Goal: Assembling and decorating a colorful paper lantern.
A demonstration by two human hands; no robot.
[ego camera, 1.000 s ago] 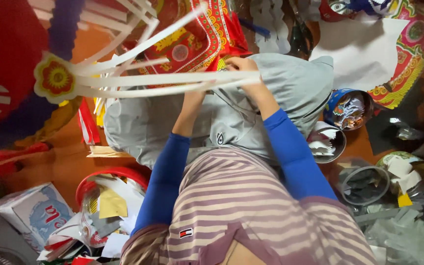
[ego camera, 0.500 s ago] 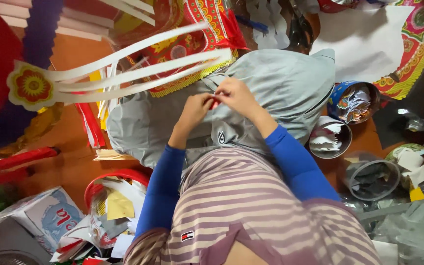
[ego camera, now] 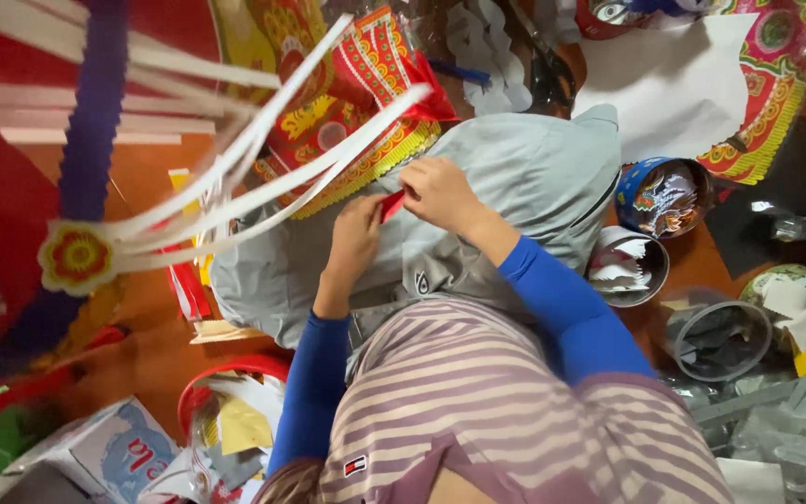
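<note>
Over an orange floor littered with paper scraps, the left hand and right hand together pinch a small red paper strip above the grey-clad lap, likely light, flimsy, tearable, best gripped at its edges.

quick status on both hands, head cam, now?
Left hand: closed, pinching the small red paper piece.
Right hand: closed on the same red piece from the other side.

I see a blue tin of paper scraps and a round bowl beside the grey cloth, a white sheet beyond, a red-rimmed basket near the floor's lower edge.
</note>
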